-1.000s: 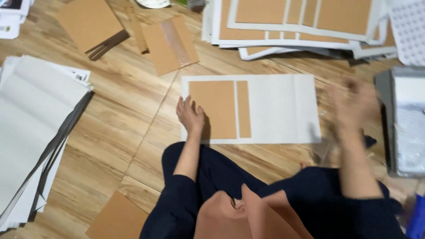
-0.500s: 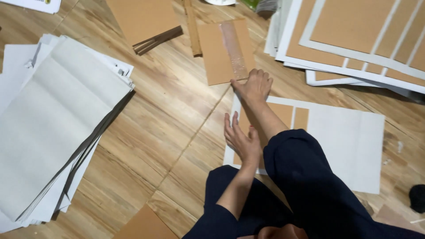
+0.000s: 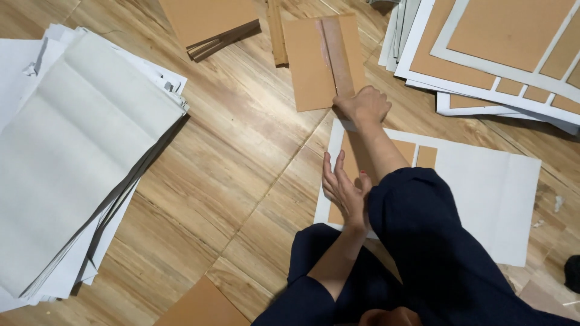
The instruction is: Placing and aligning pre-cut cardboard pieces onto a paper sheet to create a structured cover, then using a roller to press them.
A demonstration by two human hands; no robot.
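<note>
The person sat on a wooden floor of light, grained planks. In front of the knees lay a white sheet of smooth paper, rectangular, with brown cardboard pieces set on its left part: one large panel and two narrow ones beside it.

The left hand lay flat on the large panel near the left edge of the sheet, with the fingers spread and stretched out, holding nothing, only pressing down. The right hand reached forward across the sheet to its far edge. It was closed around the near end of a narrow cardboard strip, which lay on top of a flat brown cardboard board just beyond the sheet. The strip looked a little shiny and lighter than the matte board under it.

At the left side of the floor there was a thick, uneven pile of white sheets, with dark edges visible at its right side. At the far right lay a stack of white sheets with cardboard panels already on them. Near the far edge lay a small stack of brown boards, and one more brown board lay at the near edge. The sleeves were dark blue cloth.
</note>
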